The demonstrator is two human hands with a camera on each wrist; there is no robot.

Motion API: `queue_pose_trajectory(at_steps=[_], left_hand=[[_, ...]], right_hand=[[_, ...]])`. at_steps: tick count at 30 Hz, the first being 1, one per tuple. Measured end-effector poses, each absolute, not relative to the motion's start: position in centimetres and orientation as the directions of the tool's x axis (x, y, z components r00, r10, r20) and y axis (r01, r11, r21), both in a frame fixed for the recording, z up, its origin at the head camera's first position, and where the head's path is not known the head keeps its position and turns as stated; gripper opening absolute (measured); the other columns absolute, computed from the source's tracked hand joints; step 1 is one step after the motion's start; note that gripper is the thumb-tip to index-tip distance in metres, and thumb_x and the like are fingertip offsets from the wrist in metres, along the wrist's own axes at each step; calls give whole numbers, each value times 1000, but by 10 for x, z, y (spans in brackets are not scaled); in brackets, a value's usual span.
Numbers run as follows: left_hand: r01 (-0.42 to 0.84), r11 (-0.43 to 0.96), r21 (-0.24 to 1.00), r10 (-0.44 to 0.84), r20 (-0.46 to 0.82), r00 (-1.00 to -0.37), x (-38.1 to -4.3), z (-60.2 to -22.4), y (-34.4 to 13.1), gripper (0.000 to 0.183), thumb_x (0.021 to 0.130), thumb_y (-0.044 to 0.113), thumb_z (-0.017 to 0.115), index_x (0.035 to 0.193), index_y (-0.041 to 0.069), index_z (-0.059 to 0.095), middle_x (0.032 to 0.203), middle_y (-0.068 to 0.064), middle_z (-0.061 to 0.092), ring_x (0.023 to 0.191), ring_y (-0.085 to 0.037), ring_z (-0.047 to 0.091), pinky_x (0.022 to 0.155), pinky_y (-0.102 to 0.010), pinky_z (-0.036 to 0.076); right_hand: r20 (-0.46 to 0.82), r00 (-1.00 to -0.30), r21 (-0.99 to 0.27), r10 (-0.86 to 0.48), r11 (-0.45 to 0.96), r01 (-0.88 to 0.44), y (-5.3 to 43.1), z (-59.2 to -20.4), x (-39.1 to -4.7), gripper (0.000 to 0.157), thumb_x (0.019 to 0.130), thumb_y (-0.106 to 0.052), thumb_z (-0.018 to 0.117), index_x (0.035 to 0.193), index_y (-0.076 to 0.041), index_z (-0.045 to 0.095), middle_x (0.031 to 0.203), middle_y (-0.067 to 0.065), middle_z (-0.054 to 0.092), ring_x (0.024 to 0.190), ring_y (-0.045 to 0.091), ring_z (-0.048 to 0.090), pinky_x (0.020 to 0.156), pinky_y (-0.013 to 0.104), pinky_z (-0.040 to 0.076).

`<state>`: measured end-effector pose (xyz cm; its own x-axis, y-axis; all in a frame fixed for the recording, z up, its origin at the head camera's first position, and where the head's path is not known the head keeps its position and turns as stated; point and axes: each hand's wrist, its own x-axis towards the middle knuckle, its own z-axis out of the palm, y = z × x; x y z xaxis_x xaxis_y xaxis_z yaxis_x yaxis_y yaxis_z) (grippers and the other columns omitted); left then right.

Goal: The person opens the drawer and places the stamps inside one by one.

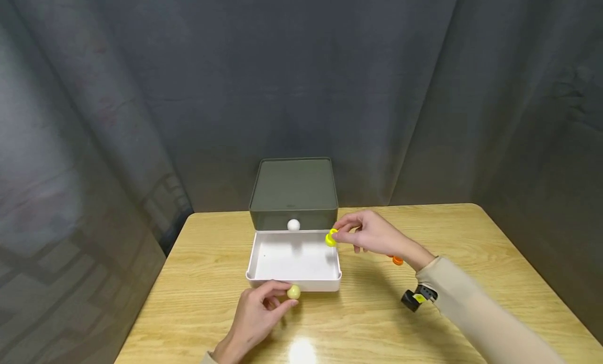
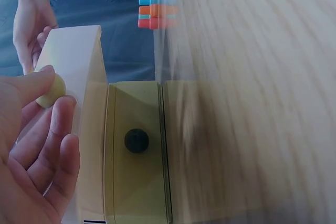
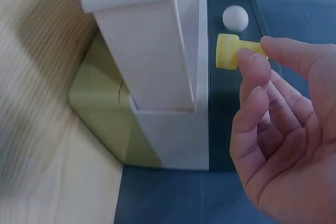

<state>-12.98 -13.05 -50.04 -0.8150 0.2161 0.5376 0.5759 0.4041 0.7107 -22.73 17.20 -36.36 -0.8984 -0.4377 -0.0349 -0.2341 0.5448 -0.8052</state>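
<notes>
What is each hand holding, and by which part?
The right hand pinches a yellow peg by its narrow shaft. The left hand pinches the white drawer by its round knob.

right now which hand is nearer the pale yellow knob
Left: the left hand pinches that knob; the right hand is farther back, near the right side of the drawer.

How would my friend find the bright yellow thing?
Start at the grey-green box with the open white drawer. By the drawer's right edge, the right hand pinches the yellow piece: brighter than the pale round knob, and stemmed.
</notes>
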Motion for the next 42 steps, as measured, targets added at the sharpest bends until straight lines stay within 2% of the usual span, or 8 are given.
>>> queue_pose_trajectory(at_steps=[6, 11, 16, 20, 23, 28, 32, 42], left_hand=[[591, 397, 702, 226, 550, -804, -130, -502, -130, 34, 77, 6, 94, 105, 15, 78, 89, -1, 83, 64, 10, 61, 54, -14, 53], [599, 393, 697, 228, 558, -798, -130, -502, -131, 33, 78, 7, 94, 105, 15, 78, 88, -1, 83, 64, 11, 61, 54, -14, 53], [594, 384, 707, 224, 553, -803, -130, -503, -131, 33, 78, 7, 94, 105, 15, 77, 88, -1, 83, 64, 10, 62, 54, -14, 54], [602, 378, 704, 225, 561, -797, -130, -504, -129, 32, 79, 8, 93, 105, 16, 77, 88, -1, 83, 64, 10, 62, 54, -14, 54], [605, 378, 700, 223, 566, -794, -130, -504, -129, 32, 78, 8, 94, 105, 16, 77, 88, -1, 83, 64, 11, 62, 54, -13, 53], [598, 376, 708, 227, 555, -800, -129, -503, -128, 32, 79, 9, 93, 106, 16, 77, 88, -2, 83, 64, 10, 62, 54, -14, 53], [603, 373, 705, 231, 559, -796, -129, -504, -128, 31, 80, 9, 93, 106, 16, 77, 89, -2, 83, 64, 10, 63, 54, -14, 54], [607, 369, 704, 230, 564, -793, -129, -504, -128, 31, 80, 9, 93, 106, 15, 77, 89, -2, 83, 64, 10, 62, 53, -14, 53]], right_hand=[[-60, -884, -802, -463, 549, -233, 151, -365, -232, 22, 95, -24, 81, 111, -10, 77, 97, 9, 81, 59, 20, 65, 51, 26, 49], [-66, -861, -792, -504, 552, -262, 137, -370, -236, 22, 95, -23, 81, 111, -9, 76, 94, 2, 82, 58, 28, 71, 49, 27, 51], [-68, -850, -777, -522, 563, -283, 126, -375, -237, 19, 95, -24, 82, 107, -10, 78, 94, 1, 83, 71, 27, 72, 47, 27, 50], [-59, -863, -770, -501, 573, -281, 121, -383, -239, 15, 94, -22, 83, 104, -11, 79, 93, 0, 83, 80, 19, 72, 50, 26, 52], [-47, -865, -759, -500, 581, -295, 118, -391, -240, 14, 93, -21, 84, 103, -11, 80, 91, -1, 83, 70, 14, 69, 48, 26, 53], [-27, -850, -727, -526, 594, -345, 115, -400, -238, 14, 92, -18, 85, 103, -9, 81, 87, -2, 82, 48, 13, 62, 45, 26, 50], [-6, -844, -697, -536, 608, -381, 112, -404, -237, 16, 91, -18, 86, 104, -8, 82, 86, -2, 83, 51, 10, 64, 50, 25, 52], [-39, -850, -708, -525, 615, -348, 108, -407, -236, 23, 93, -22, 84, 112, -9, 80, 84, -5, 81, 43, 7, 58, 47, 24, 50]])
